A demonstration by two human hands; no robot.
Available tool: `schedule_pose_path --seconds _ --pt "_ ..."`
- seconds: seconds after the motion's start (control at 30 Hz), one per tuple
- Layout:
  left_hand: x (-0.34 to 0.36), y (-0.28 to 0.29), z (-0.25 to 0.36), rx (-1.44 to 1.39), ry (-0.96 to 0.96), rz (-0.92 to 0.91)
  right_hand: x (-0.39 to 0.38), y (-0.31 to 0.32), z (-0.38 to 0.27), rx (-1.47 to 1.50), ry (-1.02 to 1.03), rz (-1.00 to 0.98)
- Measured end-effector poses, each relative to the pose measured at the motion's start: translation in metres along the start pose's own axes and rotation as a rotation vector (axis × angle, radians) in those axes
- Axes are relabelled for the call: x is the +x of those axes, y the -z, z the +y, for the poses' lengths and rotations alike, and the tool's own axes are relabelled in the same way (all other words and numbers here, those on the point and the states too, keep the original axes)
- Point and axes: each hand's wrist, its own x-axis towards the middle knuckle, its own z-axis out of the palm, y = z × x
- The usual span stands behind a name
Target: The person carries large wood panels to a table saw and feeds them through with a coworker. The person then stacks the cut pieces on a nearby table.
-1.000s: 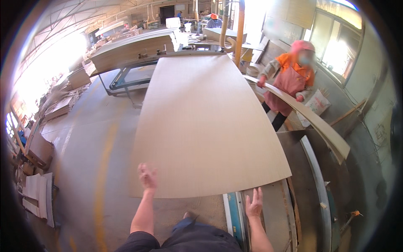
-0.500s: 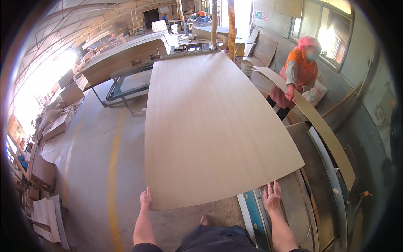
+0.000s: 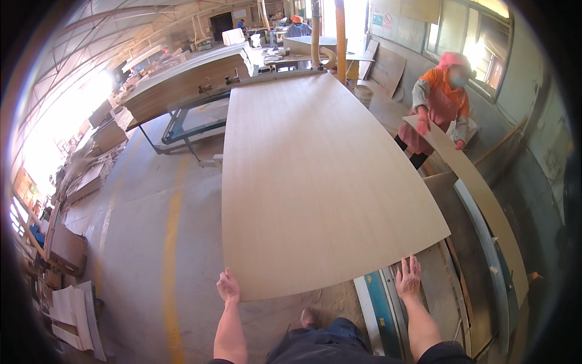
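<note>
A large pale wooden panel stretches from a machine table at the far side to just in front of me. My left hand is closed at its near left corner, with the fingers curled round the edge. Near the right end of the near edge, my right hand has its fingers stretched out, the tips touching the edge. Beneath the panel on the right runs a machine rail with a teal band. To the right, a co-worker in pink gloves holds a long narrow board strip.
A tall stack of panels stands at the far left beside a blue metal frame. Yellow lines mark the floor. Offcuts lie at lower left. An orange hose hangs beyond the panel.
The co-worker's strip has slid nearer to me, and both the co-worker's gloves now show on it. The view has shifted slightly; my hands stay at the same panel edges.
</note>
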Motion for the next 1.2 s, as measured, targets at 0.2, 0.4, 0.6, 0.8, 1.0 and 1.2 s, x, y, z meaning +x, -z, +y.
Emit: schedule_pose_path --seconds 0.2,0.4,0.6,0.8,1.0,1.2 --pt "0.010 0.018 -0.013 -0.028 0.007 0.008 -0.008 0.005 0.001 -0.056 0.001 0.040" --pt "-0.013 0.045 -0.026 -0.006 -0.022 0.022 -0.020 0.011 0.010 -0.041 -0.058 0.040" --pt "-0.069 0.069 -0.061 0.041 0.020 0.029 -0.045 0.021 0.024 -0.011 -0.092 0.070" --pt "-0.116 0.090 -0.066 0.063 0.040 0.019 -0.094 0.030 0.046 -0.012 -0.087 0.103" --pt "-0.138 0.113 -0.080 0.117 0.021 0.030 -0.134 0.038 0.063 0.053 -0.082 0.097" --pt "-0.169 0.129 -0.083 0.229 0.029 0.050 -0.168 0.060 0.072 0.085 -0.091 0.097"
